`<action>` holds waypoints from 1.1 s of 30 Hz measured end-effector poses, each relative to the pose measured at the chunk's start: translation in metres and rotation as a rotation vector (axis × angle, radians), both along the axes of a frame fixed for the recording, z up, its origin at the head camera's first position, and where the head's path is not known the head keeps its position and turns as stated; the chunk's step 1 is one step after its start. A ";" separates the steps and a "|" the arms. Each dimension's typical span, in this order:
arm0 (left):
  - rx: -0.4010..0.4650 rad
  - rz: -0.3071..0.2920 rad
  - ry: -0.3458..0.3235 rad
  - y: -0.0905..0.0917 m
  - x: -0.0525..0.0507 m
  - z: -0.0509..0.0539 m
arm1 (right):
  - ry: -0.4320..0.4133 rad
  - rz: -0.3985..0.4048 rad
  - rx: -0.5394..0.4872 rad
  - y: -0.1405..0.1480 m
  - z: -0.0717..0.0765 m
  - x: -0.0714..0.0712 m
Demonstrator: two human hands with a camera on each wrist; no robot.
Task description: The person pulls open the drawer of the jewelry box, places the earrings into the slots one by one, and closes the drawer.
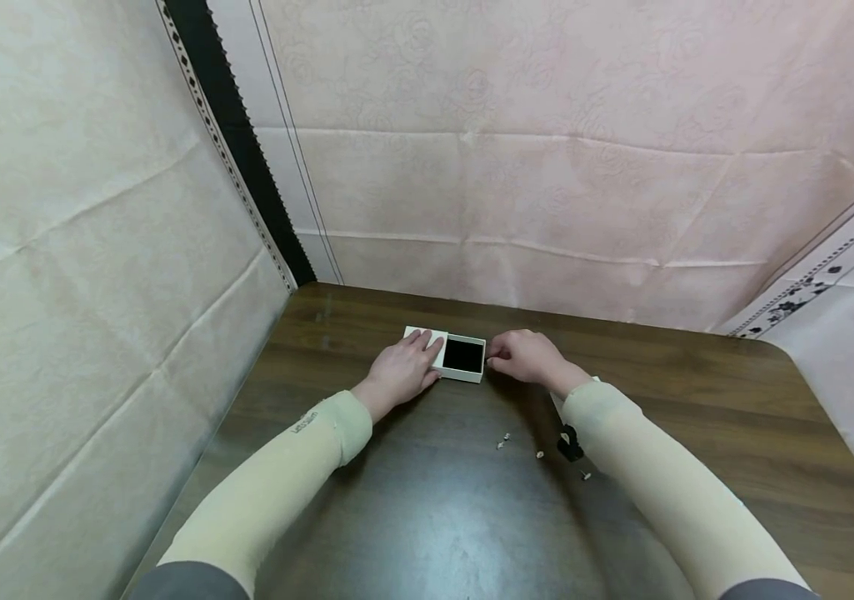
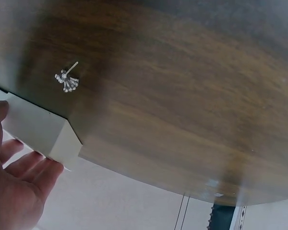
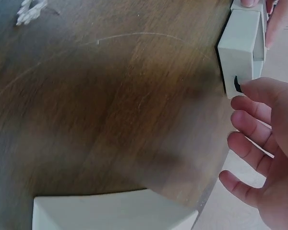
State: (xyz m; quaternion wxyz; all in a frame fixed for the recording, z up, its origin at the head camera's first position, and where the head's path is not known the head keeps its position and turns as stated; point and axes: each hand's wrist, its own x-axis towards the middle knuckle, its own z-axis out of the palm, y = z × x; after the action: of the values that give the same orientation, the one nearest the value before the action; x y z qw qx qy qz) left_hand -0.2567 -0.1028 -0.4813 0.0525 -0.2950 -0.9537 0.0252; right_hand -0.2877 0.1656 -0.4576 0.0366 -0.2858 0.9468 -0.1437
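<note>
**Pale cloth point(image 1: 546, 200) round brown table point(image 1: 367, 533); white tray point(image 1: 460, 376) part-out of sleeve point(image 2: 36, 124)**

Both sit nr table's far edge, closer to far L corner than far R. Hands apart, one per end: L hand point(image 1: 402, 369) grips sleeve, thumb on near side, fingers over top; R hand point(image 1: 526, 356) seems to pinch black tab point(image 3: 237, 85) on tray's end. To do it well: brace sleeve w/ light pressure so walls don't bow; slide tray in line w/ sleeve, no twist, or it may bind. Mind R forearm: small bits point(image 1: 501, 443) + black item point(image 1: 569, 446) lie nearby.
</note>
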 end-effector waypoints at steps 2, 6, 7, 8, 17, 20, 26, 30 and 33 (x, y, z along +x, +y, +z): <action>-0.009 0.002 -0.014 0.000 0.000 0.001 | 0.011 0.004 -0.006 0.002 0.001 0.002; -0.008 -0.007 -0.032 -0.001 0.000 0.004 | 0.016 0.008 -0.018 0.004 0.002 0.006; -0.010 -0.010 -0.038 -0.001 0.000 0.005 | 0.018 0.009 -0.023 0.005 0.002 0.008; -0.007 -0.013 -0.040 -0.001 0.000 0.005 | 0.023 0.012 -0.028 0.005 0.002 0.009; 0.021 -0.069 -0.048 -0.008 0.001 0.019 | 0.072 0.049 -0.068 0.008 0.006 0.019; 0.020 -0.084 -0.041 -0.014 0.002 0.026 | 0.095 0.065 -0.077 0.009 0.008 0.023; 0.015 -0.070 -0.049 -0.034 0.009 0.034 | 0.139 0.103 -0.108 0.011 0.013 0.033; -0.002 -0.056 -0.080 -0.049 0.015 0.036 | 0.149 0.111 -0.101 0.012 0.016 0.041; -0.024 -0.057 -0.098 -0.058 0.022 0.036 | 0.145 0.117 -0.089 0.013 0.017 0.047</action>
State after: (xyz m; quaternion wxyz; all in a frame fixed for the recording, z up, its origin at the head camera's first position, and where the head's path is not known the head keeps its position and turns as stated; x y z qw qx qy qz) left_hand -0.2351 -0.1613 -0.4452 0.0027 -0.3235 -0.9460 0.0208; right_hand -0.2407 0.1784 -0.4406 -0.0362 -0.3514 0.9214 -0.1620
